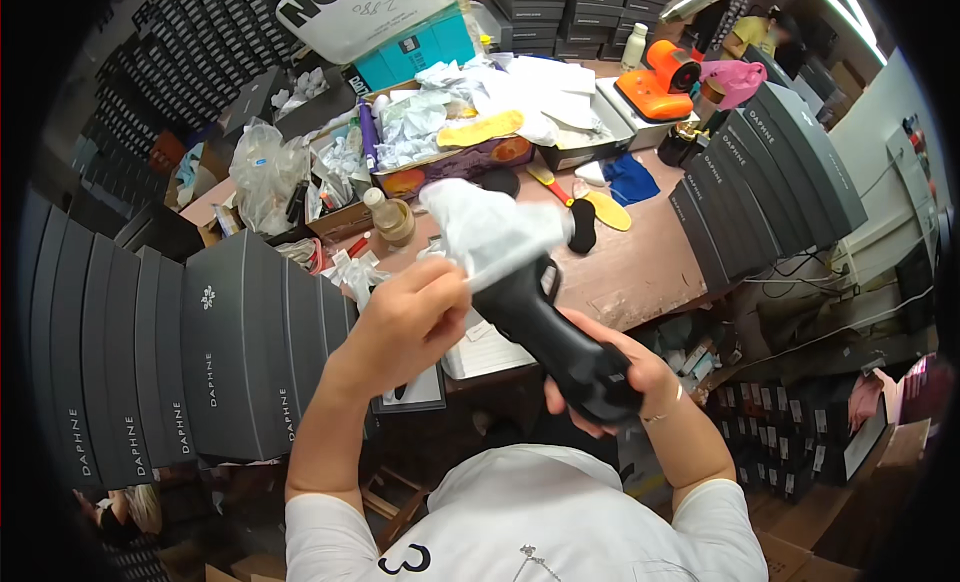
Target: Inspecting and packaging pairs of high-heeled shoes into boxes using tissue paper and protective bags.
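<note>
My right hand (650,377) is wrapped around a glossy black shoe (565,352), which slants from the table edge down toward my body. A thin white sheet or bag (495,227), slightly blurred, covers the shoe's far end. At its lower left edge my left hand (415,307) has its fingers closed on it. Whether the white material is paper or plastic, I cannot tell. Just past the shoe, a small black pad (582,228) and a yellow insole (607,210) lie on the pinkish table (640,267).
Dark shoe boxes (235,342) stand in a row at left, and more boxes (770,182) lean at right. Open boxes of crumpled paper (410,127) fill the table's back. A bottle (388,220), blue cloth (632,179) and orange device (655,92) are nearby.
</note>
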